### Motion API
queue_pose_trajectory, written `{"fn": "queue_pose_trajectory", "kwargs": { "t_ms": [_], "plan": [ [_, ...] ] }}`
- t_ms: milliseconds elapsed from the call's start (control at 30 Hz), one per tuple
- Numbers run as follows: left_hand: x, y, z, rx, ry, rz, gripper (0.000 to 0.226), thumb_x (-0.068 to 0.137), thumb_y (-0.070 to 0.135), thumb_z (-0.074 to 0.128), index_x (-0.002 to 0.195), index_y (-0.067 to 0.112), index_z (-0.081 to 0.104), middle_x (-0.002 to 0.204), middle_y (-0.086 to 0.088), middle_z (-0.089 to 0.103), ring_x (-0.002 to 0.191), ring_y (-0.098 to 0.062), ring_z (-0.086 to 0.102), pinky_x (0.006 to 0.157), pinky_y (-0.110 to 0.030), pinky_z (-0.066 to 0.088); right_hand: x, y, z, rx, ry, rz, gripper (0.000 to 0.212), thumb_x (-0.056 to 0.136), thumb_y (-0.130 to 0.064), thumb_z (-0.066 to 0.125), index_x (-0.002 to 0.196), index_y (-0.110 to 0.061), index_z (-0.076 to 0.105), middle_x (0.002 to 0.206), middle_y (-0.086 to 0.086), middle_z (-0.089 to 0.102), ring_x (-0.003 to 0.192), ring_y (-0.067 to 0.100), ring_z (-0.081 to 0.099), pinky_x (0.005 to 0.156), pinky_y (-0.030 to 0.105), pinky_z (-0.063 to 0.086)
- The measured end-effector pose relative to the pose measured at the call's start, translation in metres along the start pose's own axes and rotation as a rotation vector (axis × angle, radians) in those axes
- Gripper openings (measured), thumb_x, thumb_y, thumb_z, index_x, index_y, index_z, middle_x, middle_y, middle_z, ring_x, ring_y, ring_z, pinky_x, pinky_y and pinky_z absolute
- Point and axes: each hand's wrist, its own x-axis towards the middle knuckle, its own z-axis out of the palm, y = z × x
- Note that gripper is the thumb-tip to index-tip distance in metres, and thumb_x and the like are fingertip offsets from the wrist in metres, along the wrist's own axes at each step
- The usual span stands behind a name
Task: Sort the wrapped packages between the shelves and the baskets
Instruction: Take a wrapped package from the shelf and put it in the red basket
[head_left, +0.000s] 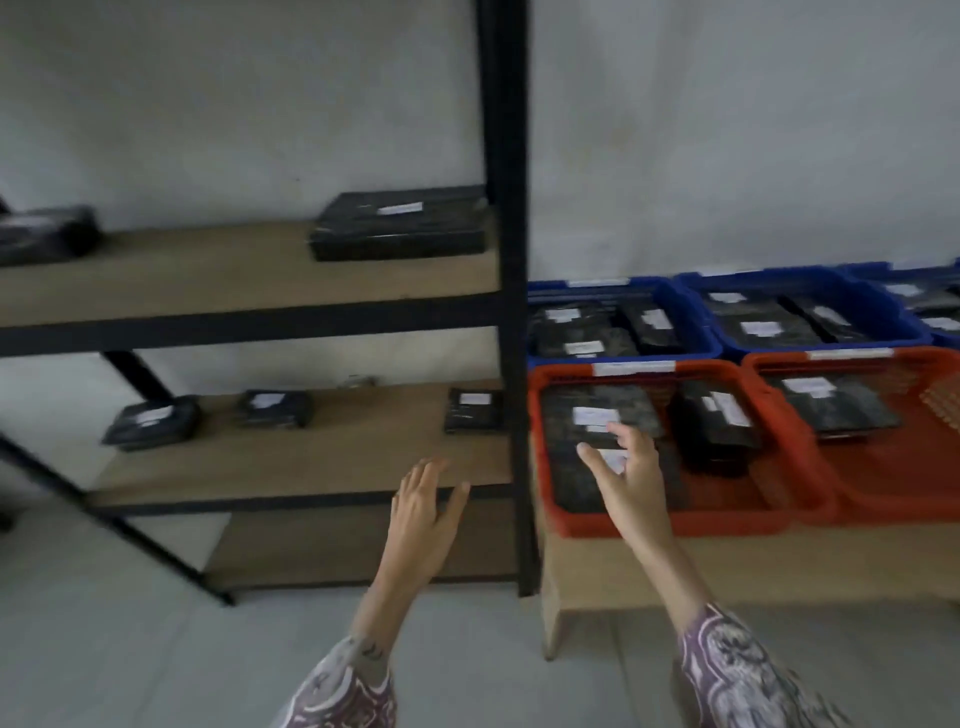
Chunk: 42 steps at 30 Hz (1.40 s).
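Black wrapped packages with white labels lie on the shelves and in the baskets. My right hand (626, 475) reaches with spread fingers over the large flat package (597, 410) in the near left red basket (670, 522), holding nothing. My left hand (426, 506) hovers open in front of the lower shelf (311, 467), below a small package (475, 410) at that shelf's right end. A second package (714, 421) stands in the same red basket. The upper shelf (234, 275) carries a big flat package (400, 223).
The black shelf post (511, 291) rises between my hands. Blue baskets (623, 317) with packages sit behind the red ones, and another red basket (857, 431) stands to the right, all on a low wooden bench (727, 566). Two more packages (150, 421) lie left on the lower shelf.
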Motion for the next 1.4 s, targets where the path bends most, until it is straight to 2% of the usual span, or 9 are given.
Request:
{"fn": "queue_pose_trajectory", "kwargs": {
  "t_ms": [133,367,600,800,1000,1100,1200,1300,1400],
  "plan": [
    [-0.020,-0.073,-0.074,-0.028,0.065,-0.185,0.048,0.093,0.037,0.046,0.135,0.013,0.041,0.141,-0.005,0.042,0.137,-0.023,0.029,0.114,-0.039,0.023,-0.032,-0.037,0.084,-0.015,-0.161,-0.005,0.049,0.081,-0.030,0.068,0.122,-0.007,0.053,0.125,0.013,0.053,0.121,0.027,0.047,0.104,0.043,0.038],
    [0.001,-0.171,-0.148,-0.052,0.170,-0.381,0.049,0.093,0.037,0.047,0.135,0.013,0.042,0.139,-0.007,0.045,0.132,-0.024,0.034,0.110,-0.040,0.027,-0.045,-0.074,0.230,-0.056,-0.449,0.021,0.047,0.088,-0.026,0.062,0.129,-0.010,0.047,0.130,0.008,0.049,0.125,0.019,0.044,0.094,0.022,0.033],
    [0.082,-0.274,-0.183,-0.014,0.139,-0.440,0.048,0.093,0.036,0.048,0.135,0.015,0.041,0.141,-0.005,0.043,0.134,-0.023,0.032,0.110,-0.040,0.028,-0.019,-0.071,0.378,-0.138,-0.605,0.159,0.050,0.090,-0.033,0.058,0.132,-0.012,0.044,0.137,0.006,0.045,0.129,0.017,0.041,0.102,0.024,0.033],
    [0.162,-0.368,-0.188,-0.128,0.141,-0.446,0.049,0.092,0.036,0.049,0.134,0.011,0.041,0.138,-0.008,0.045,0.129,-0.023,0.039,0.107,-0.036,0.031,0.026,-0.045,0.490,-0.136,-0.640,0.304,0.049,0.091,-0.033,0.056,0.132,-0.007,0.044,0.134,0.010,0.047,0.123,0.020,0.047,0.090,0.021,0.034],
    [0.234,-0.462,-0.168,-0.209,0.078,-0.501,0.048,0.093,0.027,0.051,0.136,0.012,0.036,0.135,-0.012,0.045,0.122,-0.028,0.045,0.098,-0.034,0.038,0.072,0.001,0.585,-0.079,-0.572,0.347,0.049,0.092,-0.037,0.053,0.129,-0.006,0.044,0.127,0.010,0.047,0.110,0.018,0.047,0.088,0.023,0.033],
    [0.266,-0.492,-0.164,-0.132,0.082,-0.431,0.038,0.091,0.018,0.052,0.126,0.006,0.042,0.120,-0.012,0.048,0.115,-0.030,0.046,0.088,-0.031,0.036,0.095,0.015,0.619,-0.041,-0.491,0.345,0.053,0.090,-0.042,0.053,0.127,-0.005,0.046,0.125,0.013,0.051,0.105,0.019,0.048,0.097,0.033,0.038],
    [0.295,-0.510,-0.165,-0.097,0.085,-0.361,0.027,0.088,0.009,0.051,0.112,-0.003,0.045,0.104,-0.013,0.045,0.106,-0.032,0.044,0.085,-0.035,0.037,0.116,0.024,0.646,-0.039,-0.402,0.331,0.064,0.089,-0.046,0.053,0.135,-0.002,0.041,0.137,0.018,0.046,0.125,0.031,0.046,0.107,0.044,0.036],
    [0.323,-0.527,-0.164,-0.115,0.116,-0.331,0.026,0.088,0.021,0.053,0.105,0.002,0.048,0.107,-0.018,0.053,0.106,-0.037,0.049,0.087,-0.041,0.042,0.130,0.020,0.664,-0.054,-0.383,0.267,0.065,0.088,-0.047,0.053,0.125,0.006,0.047,0.128,0.026,0.052,0.123,0.039,0.047,0.103,0.048,0.037],
    [0.340,-0.528,-0.165,-0.197,0.126,-0.363,0.033,0.091,0.023,0.053,0.118,0.005,0.046,0.114,-0.013,0.054,0.108,-0.029,0.051,0.088,-0.036,0.042,0.135,0.016,0.671,-0.069,-0.412,0.194,0.060,0.084,-0.051,0.054,0.116,-0.001,0.056,0.119,0.024,0.060,0.110,0.036,0.055,0.096,0.049,0.043]
  ]
}}
